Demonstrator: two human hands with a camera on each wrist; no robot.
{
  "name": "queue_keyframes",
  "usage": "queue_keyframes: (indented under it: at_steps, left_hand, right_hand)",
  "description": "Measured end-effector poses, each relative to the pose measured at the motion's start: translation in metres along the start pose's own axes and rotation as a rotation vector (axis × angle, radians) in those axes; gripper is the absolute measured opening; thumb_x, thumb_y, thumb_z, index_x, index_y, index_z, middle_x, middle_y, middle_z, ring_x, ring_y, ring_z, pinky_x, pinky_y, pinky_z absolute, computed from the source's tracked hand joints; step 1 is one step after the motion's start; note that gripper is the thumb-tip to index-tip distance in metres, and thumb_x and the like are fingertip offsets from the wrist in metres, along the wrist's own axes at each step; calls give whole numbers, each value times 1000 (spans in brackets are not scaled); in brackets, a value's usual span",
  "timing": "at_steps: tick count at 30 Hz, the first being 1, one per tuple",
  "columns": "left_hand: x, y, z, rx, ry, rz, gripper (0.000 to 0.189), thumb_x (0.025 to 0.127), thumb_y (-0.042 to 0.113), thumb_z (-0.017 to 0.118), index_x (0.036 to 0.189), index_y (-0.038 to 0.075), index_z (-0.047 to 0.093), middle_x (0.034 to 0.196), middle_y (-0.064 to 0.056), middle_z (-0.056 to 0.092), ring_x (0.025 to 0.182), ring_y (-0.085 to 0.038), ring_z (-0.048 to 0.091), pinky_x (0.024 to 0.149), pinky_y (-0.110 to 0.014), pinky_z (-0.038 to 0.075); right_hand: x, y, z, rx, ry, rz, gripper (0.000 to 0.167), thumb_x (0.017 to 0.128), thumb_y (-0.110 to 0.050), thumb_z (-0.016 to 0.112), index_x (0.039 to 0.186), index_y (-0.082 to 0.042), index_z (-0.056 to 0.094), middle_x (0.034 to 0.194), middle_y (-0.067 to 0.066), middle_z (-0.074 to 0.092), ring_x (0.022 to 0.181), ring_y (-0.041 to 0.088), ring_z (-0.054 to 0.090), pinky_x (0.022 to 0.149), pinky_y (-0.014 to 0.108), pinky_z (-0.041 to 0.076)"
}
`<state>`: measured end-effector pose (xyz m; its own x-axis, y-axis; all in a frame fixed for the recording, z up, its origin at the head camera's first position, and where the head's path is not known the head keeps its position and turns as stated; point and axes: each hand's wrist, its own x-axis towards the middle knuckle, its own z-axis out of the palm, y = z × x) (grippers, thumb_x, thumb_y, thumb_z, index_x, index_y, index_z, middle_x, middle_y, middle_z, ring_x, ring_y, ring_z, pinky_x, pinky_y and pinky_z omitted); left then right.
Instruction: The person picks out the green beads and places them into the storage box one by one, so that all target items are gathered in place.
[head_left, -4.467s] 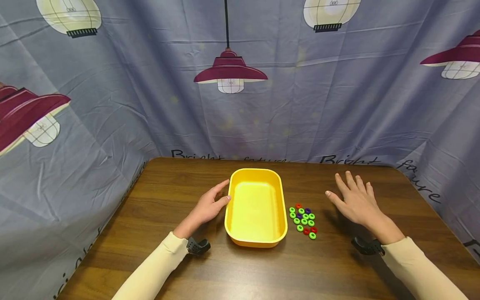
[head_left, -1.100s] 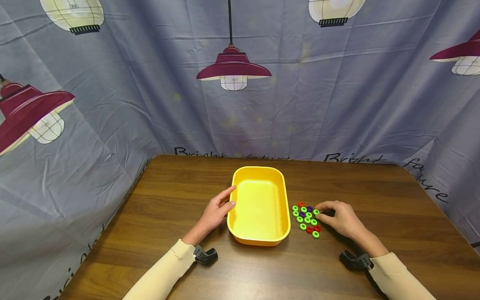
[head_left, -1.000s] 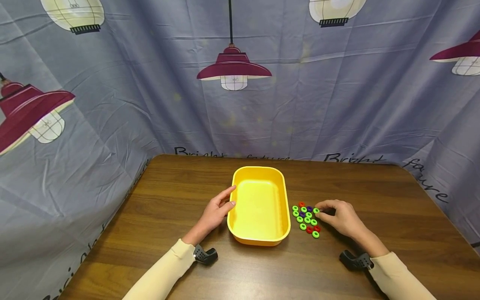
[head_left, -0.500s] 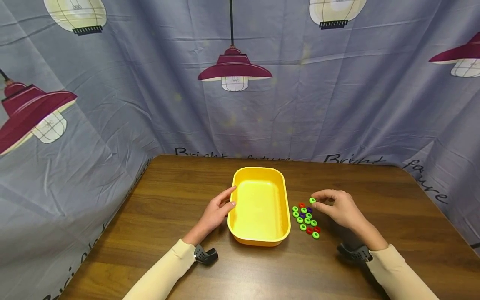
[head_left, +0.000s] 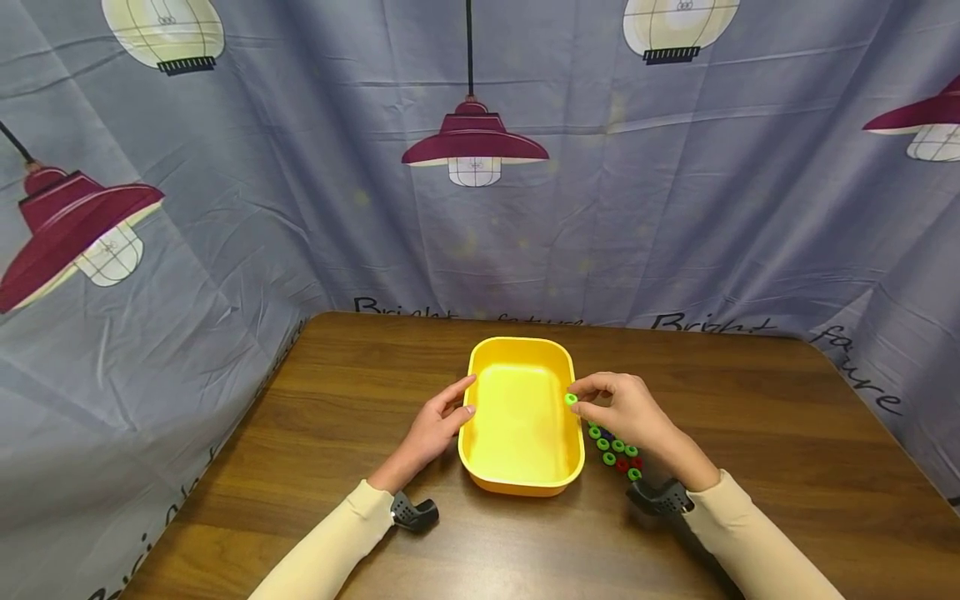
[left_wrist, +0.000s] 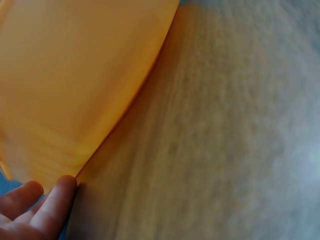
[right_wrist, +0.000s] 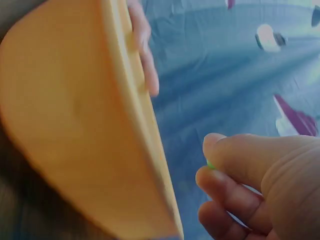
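Yellow bin (head_left: 517, 425) on the bench (head_left: 360, 358), open side up, long sides running away from the person. Its floor shows plain yellow from end to end; corners rounded, rim all round.

Right hand (head_left: 630, 408) at the bin's right side. Thumb and forefinger clamped on one green ring (head_left: 571, 399), held at the tips. From the head view the ring overlaps the right rim. The right wrist view puts the fingers clear of that rim, a gap between; only a sliver of green shows between thumb and finger there. Remaining fingers bent behind the pinch.

Left hand (head_left: 431, 429) at the opposite side. Thumb and forefinger apart, both tips over the left rim. Left wrist view: fingertips against the bin's edge. How the lower fingers lie cannot be told from above.

Loose rings (head_left: 618, 446) on the bench just right of the bin, below the right hand, which hides part of the group. Green most common, two red, a dark blue partly covered. They lie close together, some touching.

Both forearms in cream sleeves (head_left: 322, 542), a black band (head_left: 412, 511) at each wrist. Behind the bench, a grey-blue curtain (head_left: 600, 233) printed with lamps; dark lettering along its lower part.
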<state>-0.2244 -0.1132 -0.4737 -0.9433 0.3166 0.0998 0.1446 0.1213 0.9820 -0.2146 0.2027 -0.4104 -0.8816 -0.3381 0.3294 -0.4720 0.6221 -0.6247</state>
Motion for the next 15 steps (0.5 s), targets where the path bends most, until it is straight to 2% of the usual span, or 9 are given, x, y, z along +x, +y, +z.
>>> queue_keyframes:
  at_steps: [7,15]
  left_hand:
    - [0,-1,0,2,-7,2,55,103,8,54,156,6,40,151,-29,48,126,-41,61,93,-37,61]
    - [1,0,-1,12,-7,1,55,103,9,54,156,6,40,151,-29,48,127,-37,61,96,-39,59]
  right_hand:
    - [13,-24,23,-10,-43,-77,15,84,-7,80,98,-10,80,93,0,78,83,13,66,74,36,57]
    - [24,-38,43,5,-113,-111,14,84,-8,79,98,-8,80,93,2,79,81,15,68,75,37,57]
